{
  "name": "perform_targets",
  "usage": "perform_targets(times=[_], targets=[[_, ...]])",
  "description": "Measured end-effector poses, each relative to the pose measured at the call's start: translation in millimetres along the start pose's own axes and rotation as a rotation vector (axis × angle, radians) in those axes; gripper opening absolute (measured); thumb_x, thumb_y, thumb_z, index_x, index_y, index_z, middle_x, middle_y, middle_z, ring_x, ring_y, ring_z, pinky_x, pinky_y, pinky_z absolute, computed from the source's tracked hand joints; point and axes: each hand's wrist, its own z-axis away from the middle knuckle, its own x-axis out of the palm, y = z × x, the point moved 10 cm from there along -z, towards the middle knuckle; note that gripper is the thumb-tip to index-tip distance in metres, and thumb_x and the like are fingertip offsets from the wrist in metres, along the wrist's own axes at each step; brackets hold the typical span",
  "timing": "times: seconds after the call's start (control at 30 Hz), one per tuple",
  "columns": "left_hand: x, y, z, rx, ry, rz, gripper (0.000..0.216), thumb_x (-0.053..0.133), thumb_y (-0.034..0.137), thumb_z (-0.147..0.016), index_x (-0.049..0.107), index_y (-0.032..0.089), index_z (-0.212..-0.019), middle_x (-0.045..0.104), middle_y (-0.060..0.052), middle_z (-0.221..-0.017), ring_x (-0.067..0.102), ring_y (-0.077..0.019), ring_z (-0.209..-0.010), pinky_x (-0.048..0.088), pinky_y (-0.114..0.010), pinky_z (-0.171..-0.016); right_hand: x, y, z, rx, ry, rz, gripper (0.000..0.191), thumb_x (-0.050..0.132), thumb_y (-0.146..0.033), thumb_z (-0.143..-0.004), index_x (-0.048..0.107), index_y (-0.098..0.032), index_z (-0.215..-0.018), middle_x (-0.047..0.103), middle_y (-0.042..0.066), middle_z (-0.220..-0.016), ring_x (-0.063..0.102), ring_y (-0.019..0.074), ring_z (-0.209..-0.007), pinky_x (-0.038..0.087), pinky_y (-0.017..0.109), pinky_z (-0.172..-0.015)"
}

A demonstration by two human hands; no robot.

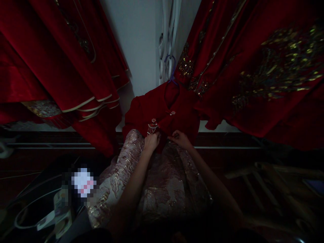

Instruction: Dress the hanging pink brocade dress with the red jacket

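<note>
A red top (167, 101) hangs from a blue-purple hanger (172, 69) in front of me. On its front are a pearl-beaded clasp (172, 113) and a fan-shaped beaded ornament (152, 126) with dangling beads. Just under that ornament, my left hand (152, 141) is closed on the red cloth. My right hand (181, 139) pinches the top's front edge a little way to the right, and dark shadow hides exactly what lies between its fingertips. Pale pinkish brocade fabric (162, 179) with shiny gold patterns spreads below both hands and under my forearms.
Red garments (76, 57) with pale trim hang at the left, and gold-sequined red garments (253, 67) at the right. White scrolled metalwork (168, 30) runs up the wall. A bright blurred-out patch (83, 182) is lower left; wooden bars (265, 189) lie lower right in shadow.
</note>
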Motion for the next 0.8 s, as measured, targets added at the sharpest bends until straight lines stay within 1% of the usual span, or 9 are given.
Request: perform_targets(times=[0.1,0.17,0.23,0.33,0.47,0.53,0.63,0.7,0.8], targets=[[-5,-6,2,-0.042,0.065,-0.017,0.028,0.042,0.031,-0.088,0.056,0.025,-0.112,0.062,-0.009,-0.092,0.060,-0.0226,-0.087,0.047,-0.031,-0.070,9,5,-1,0.026,0.044,-0.087,0.041,0.070,-0.053,-0.061,0.052,-0.020,-0.077,0.061,-0.001,-0.068,0.059,0.0119,-0.050,0.049,0.023,-0.046],[-11,-5,4,-0.053,0.152,-0.029,0.029,0.049,0.027,-0.084,0.057,0.025,-0.112,0.057,-0.011,-0.103,0.053,-0.0243,-0.099,0.047,-0.029,-0.070,14,8,-1,0.050,0.052,-0.163,0.042,0.072,-0.053,-0.060,0.052,-0.020,-0.077,0.062,-0.001,-0.069,0.061,0.0128,-0.051,0.051,0.024,-0.047],[-16,-4,6,-0.066,0.237,-0.028,0.030,0.052,0.024,-0.082,0.058,0.026,-0.111,0.050,-0.011,-0.109,0.046,-0.0259,-0.106,0.047,-0.029,-0.071,15,9,-1,0.060,0.065,-0.214,0.042,0.074,-0.051,-0.058,0.053,-0.019,-0.077,0.062,0.000,-0.071,0.062,0.0137,-0.054,0.054,0.026,-0.050],[-16,-5,7,-0.104,0.315,-0.010,0.026,0.051,0.025,-0.083,0.060,0.025,-0.107,0.046,-0.011,-0.106,0.043,-0.0261,-0.102,0.046,-0.031,-0.073,10,7,-3,0.043,0.084,-0.301,0.041,0.075,-0.047,-0.058,0.054,-0.019,-0.080,0.063,0.000,-0.072,0.064,0.0139,-0.058,0.056,0.027,-0.055],[-18,-5,7,-0.116,0.383,0.023,0.023,0.046,0.030,-0.087,0.062,0.022,-0.101,0.047,-0.011,-0.103,0.043,-0.0246,-0.098,0.045,-0.032,-0.076,-2,-1,-4,-0.034,0.140,-0.404,0.039,0.072,-0.045,-0.063,0.055,-0.019,-0.086,0.064,0.001,-0.079,0.066,0.0140,-0.068,0.058,0.028,-0.063],[-21,-2,9,-0.074,0.388,0.054,0.023,0.044,0.031,-0.088,0.061,0.021,-0.100,0.050,-0.010,-0.101,0.045,-0.0237,-0.099,0.043,-0.032,-0.081,-1,-4,-4,-0.048,0.133,-0.397,0.037,0.071,-0.045,-0.065,0.055,-0.019,-0.087,0.065,0.002,-0.082,0.066,0.0141,-0.071,0.058,0.029,-0.066],[-22,4,13,0.013,0.328,0.133,0.021,0.044,0.032,-0.088,0.059,0.021,-0.097,0.056,-0.007,-0.098,0.050,-0.0196,-0.096,0.042,-0.030,-0.086,10,-7,-4,-0.046,0.079,-0.393,0.035,0.069,-0.044,-0.067,0.056,-0.019,-0.088,0.065,0.003,-0.084,0.066,0.0140,-0.072,0.058,0.030,-0.070],[-20,2,15,0.015,0.280,0.214,0.020,0.045,0.032,-0.087,0.058,0.021,-0.096,0.059,-0.005,-0.095,0.054,-0.0159,-0.088,0.043,-0.026,-0.080,21,-11,-5,-0.049,0.037,-0.384,0.035,0.068,-0.044,-0.068,0.057,-0.019,-0.090,0.065,0.003,-0.084,0.066,0.0137,-0.071,0.058,0.031,-0.071],[-18,-6,15,-0.021,0.263,0.373,0.016,0.049,0.030,-0.084,0.059,0.020,-0.092,0.063,-0.002,-0.087,0.058,-0.0120,-0.075,0.044,-0.022,-0.072,38,-19,-8,-0.078,-0.011,-0.347,0.034,0.065,-0.044,-0.071,0.058,-0.019,-0.092,0.064,0.003,-0.083,0.066,0.0132,-0.070,0.058,0.031,-0.070]])
